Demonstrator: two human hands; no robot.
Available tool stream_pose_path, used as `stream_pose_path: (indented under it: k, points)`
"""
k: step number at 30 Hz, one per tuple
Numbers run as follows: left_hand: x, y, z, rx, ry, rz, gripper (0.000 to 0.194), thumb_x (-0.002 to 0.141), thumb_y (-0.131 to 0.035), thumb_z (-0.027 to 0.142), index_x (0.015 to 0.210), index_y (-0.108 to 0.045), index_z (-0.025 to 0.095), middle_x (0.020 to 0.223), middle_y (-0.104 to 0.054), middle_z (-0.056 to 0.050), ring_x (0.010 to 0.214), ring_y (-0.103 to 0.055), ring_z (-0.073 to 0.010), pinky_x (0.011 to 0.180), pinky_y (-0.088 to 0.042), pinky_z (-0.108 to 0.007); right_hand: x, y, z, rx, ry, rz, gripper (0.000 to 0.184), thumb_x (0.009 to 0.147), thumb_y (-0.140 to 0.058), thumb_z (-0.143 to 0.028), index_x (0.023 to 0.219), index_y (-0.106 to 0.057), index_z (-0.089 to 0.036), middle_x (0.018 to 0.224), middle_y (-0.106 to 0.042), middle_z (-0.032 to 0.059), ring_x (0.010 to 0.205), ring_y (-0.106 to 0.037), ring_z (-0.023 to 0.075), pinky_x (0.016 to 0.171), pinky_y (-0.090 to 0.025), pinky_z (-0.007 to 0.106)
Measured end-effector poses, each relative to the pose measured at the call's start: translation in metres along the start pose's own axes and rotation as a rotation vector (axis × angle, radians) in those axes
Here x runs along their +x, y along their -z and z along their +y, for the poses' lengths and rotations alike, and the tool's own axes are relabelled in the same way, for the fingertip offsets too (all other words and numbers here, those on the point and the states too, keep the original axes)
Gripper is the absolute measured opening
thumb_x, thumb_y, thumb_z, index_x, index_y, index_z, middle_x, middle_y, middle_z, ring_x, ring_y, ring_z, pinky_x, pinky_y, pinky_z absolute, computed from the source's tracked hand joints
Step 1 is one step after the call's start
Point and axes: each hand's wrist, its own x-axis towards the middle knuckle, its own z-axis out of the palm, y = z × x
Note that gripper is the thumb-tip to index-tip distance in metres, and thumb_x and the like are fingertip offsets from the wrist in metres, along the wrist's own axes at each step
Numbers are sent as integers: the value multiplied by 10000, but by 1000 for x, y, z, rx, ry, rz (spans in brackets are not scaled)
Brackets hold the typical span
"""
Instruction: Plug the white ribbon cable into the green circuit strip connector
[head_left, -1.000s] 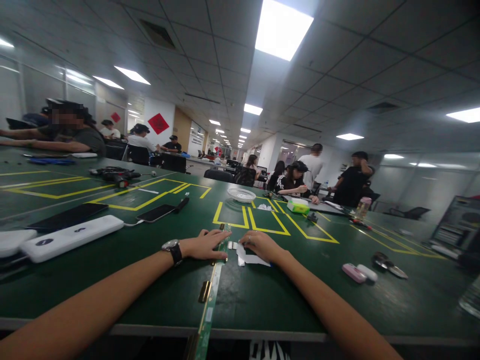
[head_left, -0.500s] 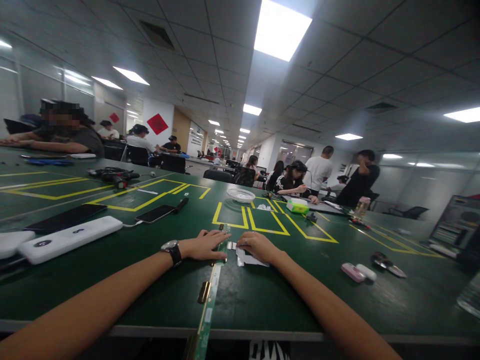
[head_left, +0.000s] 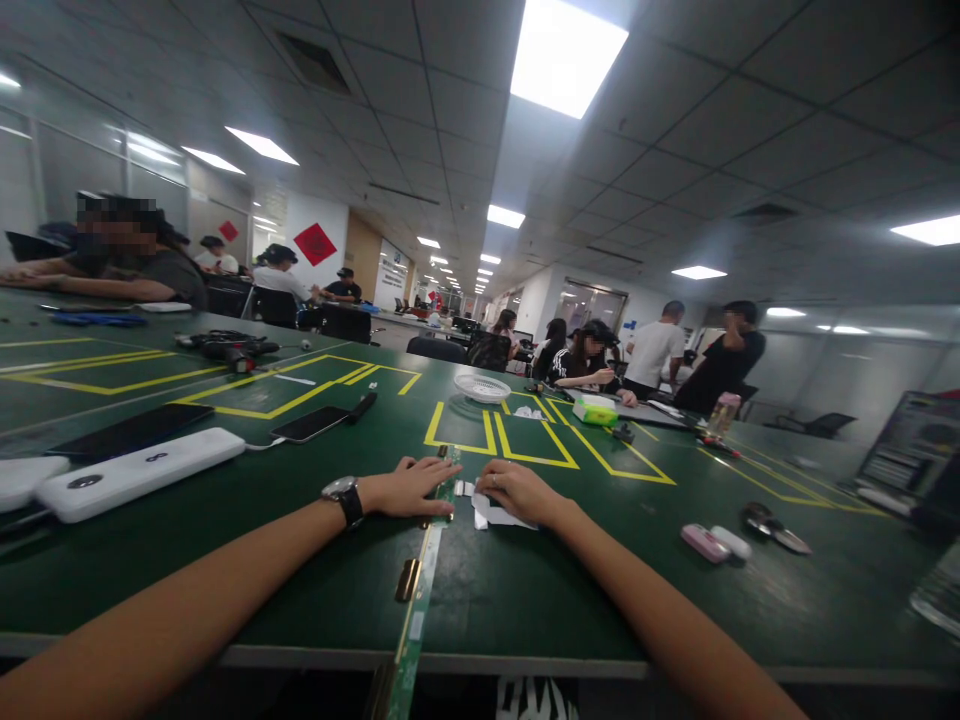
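A long, narrow green circuit board [head_left: 420,612] runs away from me across the table and over its near edge, with gold-coloured flexible tabs along its left side. Flat across its far part lies my left hand [head_left: 409,490], fingers stretched out, a watch [head_left: 345,499] on the wrist. Just right of the board, my right hand [head_left: 517,492] pinches a white flat strip [head_left: 481,513]. Under and beside those fingers is more white, paper-like material [head_left: 510,517]; the fingertips partly hide it. A small white piece [head_left: 460,488] sits between the board and my right fingertips.
Left are a white power bank [head_left: 150,475], phones [head_left: 311,424] and a black-and-red tool [head_left: 240,355]. A white basket [head_left: 481,388] and a green-and-white pack [head_left: 595,410] stand farther back. Right lie a pink case [head_left: 705,543] and a dark metal object [head_left: 776,528]. Several people are around.
Both my hands keep nearly the same places over the board and the white strip. In the background, the standing person in white has shifted slightly right.
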Motion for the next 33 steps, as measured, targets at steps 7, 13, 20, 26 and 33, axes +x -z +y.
stream_pose_path:
  k: [7, 13, 20, 26, 33]
  points:
    - [0, 0, 0, 3, 8, -4, 800, 890, -318, 738, 1527, -123, 295, 1576, -154, -114, 1427, -134, -355, 1071, -137, -567, 1, 1, 0, -11, 1, -13, 251, 968, -450, -233, 1057, -682, -198, 995, -617, 76, 918, -589, 156, 835, -440, 259]
    - [1, -1, 0, 16, -2, -3, 786, 898, -318, 726, 1528, -112, 303, 1578, -156, -103, 1424, -136, -361, 1067, -142, -571, 5, 0, 0, -82, -2, -42, 218, 963, -457, -234, 999, -665, -178, 925, -600, 67, 835, -565, 153, 766, -424, 254]
    - [0, 1, 4, 18, 0, -3, 778, 902, -328, 715, 1527, -125, 298, 1578, -154, -98, 1422, -145, -362, 1066, -147, -578, 6, -5, 2, -109, -6, -38, 218, 966, -454, -223, 980, -668, -184, 920, -591, 62, 824, -551, 151, 738, -410, 243]
    - [2, -2, 0, 14, 5, 3, 783, 896, -326, 724, 1525, -125, 303, 1575, -165, -109, 1422, -144, -357, 1067, -140, -570, 4, -6, 4, -54, -2, -7, 234, 964, -457, -199, 1013, -686, -203, 930, -605, 52, 829, -570, 142, 749, -416, 234]
    - [1, -2, -2, 6, 7, 1, 792, 893, -315, 733, 1527, -123, 299, 1575, -168, -108, 1424, -141, -356, 1069, -136, -574, 4, -6, 0, -34, -16, -1, 208, 963, -459, -214, 994, -663, -188, 953, -609, 58, 862, -577, 150, 779, -429, 241]
